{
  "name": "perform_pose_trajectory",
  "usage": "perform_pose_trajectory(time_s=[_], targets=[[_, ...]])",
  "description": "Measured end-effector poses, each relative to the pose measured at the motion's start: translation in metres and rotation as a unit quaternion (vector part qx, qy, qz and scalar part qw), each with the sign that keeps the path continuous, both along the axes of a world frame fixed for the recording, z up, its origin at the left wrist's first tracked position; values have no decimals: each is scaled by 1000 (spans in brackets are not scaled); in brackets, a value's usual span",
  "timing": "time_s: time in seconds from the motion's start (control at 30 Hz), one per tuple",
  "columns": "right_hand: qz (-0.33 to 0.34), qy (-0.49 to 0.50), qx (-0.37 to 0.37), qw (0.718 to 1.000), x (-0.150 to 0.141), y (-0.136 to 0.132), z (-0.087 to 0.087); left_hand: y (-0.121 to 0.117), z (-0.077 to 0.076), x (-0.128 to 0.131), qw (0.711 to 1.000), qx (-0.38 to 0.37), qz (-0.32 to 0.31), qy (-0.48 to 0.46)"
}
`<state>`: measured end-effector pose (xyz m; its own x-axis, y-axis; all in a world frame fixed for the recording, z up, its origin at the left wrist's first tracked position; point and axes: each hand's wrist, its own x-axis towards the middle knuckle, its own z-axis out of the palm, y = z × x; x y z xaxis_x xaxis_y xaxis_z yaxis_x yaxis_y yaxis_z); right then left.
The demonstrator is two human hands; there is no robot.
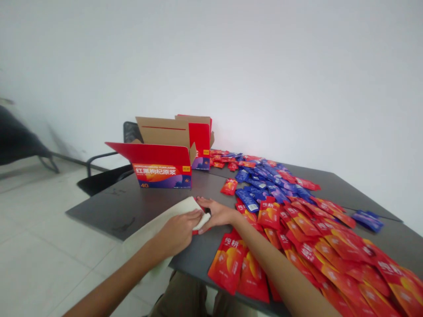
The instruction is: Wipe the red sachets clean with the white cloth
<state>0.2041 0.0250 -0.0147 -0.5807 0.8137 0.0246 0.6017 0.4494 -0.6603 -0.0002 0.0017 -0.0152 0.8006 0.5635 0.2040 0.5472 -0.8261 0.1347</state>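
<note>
My left hand (178,231) is closed on a cream cloth (161,218), its fingers pressing the cloth down near the table's front edge. The cloth trails to the left and hangs over that edge. My right hand (216,213) reaches in from the right, thumb and fingers gripping the sides of a red pouch (195,232). Most of that pouch is hidden under the cloth and the hands; only red edges show. Beside my right forearm lie many red-and-orange pouches (228,259), overlapping in a spread pile.
Blue pouches (264,176) lie in a heap farther back, mixed with red ones. An open printed carton (161,171) stands at the back left of the dark table (115,207), with a second open carton (201,136) behind it. A black chair (102,176) stands beyond the left edge.
</note>
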Motion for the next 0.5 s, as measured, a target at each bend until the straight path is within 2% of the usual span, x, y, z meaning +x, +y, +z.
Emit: perform_pose_trajectory(time_s=[0.17, 0.23, 0.37, 0.43, 0.5], targets=[[-18, -2, -18, 1000, 1, 0, 1, 22, 5, 5, 997, 14, 79, 12], [-9, 0, -15, 1000, 1, 1, -1, 17, 3, 7, 998, 19, 60, 19], [3, 4, -4, 1000, 1, 2, -2, -3, -4, 3, 1000, 11, -18, 3], [4, 3, -4, 1000, 0, 0, 0, -1, -3, 2, 1000, 2, -6, -9], [-3, 3, -13, 1000, -1, -2, 4, 10, 2, 3, 999, -3, 35, -14]])
